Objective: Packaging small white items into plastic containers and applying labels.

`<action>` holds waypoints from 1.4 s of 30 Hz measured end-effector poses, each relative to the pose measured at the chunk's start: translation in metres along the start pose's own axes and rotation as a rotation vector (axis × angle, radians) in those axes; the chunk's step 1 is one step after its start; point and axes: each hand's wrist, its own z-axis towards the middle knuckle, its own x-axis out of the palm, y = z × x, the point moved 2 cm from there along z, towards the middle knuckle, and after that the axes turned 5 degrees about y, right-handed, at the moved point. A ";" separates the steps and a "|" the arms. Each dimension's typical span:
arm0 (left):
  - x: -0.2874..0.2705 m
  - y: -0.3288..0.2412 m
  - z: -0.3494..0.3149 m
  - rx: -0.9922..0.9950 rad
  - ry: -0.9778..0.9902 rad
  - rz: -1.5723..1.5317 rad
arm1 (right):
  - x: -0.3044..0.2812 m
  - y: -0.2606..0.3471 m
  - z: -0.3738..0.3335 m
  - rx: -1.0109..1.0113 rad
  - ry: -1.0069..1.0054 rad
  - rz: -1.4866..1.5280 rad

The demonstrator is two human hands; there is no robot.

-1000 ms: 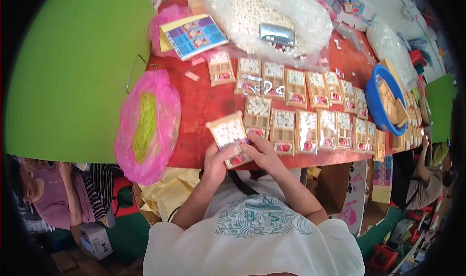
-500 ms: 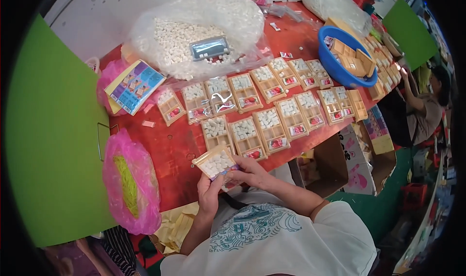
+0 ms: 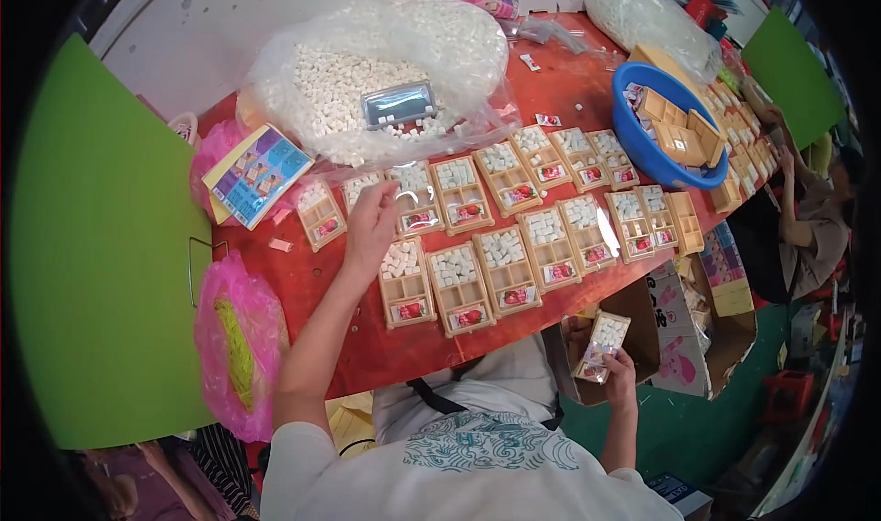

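My left hand (image 3: 371, 229) reaches over a compartment tray (image 3: 361, 187) at the left of the back row and covers much of it. From behind, its fingertips are hidden, so I cannot tell whether they grip the tray. Low on the right, my right hand (image 3: 620, 374) holds a tan tray (image 3: 606, 336) of white cubes under clear film, above an open cardboard box (image 3: 631, 306). Two rows of similar trays cover the red table, each with white cubes and a small strawberry-printed packet. Clear film glints on one tray (image 3: 413, 187) beside my left hand.
A large clear bag of white cubes (image 3: 326, 90) with a grey scoop (image 3: 397, 105) lies behind the trays. A blue basin (image 3: 633, 140) of tan trays stands at right. Pink bag (image 3: 269, 338) and printed cards (image 3: 261, 174) are left. Other people sit at both sides.
My hands have parted. The film-covered tray they both held has moved right and down with my right hand, while my left hand has gone up to the back row.
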 end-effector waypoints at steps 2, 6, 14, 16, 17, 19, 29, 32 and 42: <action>0.002 0.019 0.038 0.052 -0.021 0.094 | -0.032 -0.024 0.014 0.048 -0.107 -0.058; 0.014 0.038 0.105 0.180 -0.099 0.381 | -0.082 -0.050 0.039 0.035 -0.180 -0.010; 0.040 0.064 0.187 0.268 -0.032 1.115 | -0.105 -0.037 0.087 -0.061 -0.193 0.130; 0.051 0.068 0.198 0.276 0.021 1.091 | -0.115 -0.044 0.095 -0.050 -0.211 0.169; 0.056 0.070 0.201 0.271 0.063 1.078 | -0.120 -0.049 0.097 -0.034 -0.211 0.202; 0.060 0.072 0.206 0.283 0.098 1.057 | -0.120 -0.057 0.100 -0.014 -0.228 0.200; 0.057 0.086 0.214 0.389 0.142 1.278 | -0.175 -0.126 0.085 -0.044 -0.301 0.185; 0.015 0.096 0.201 0.248 0.178 1.450 | -0.163 -0.114 0.097 0.005 -0.429 0.117; 0.032 0.103 0.219 0.362 0.265 1.561 | -0.161 -0.135 0.074 0.146 -0.527 0.151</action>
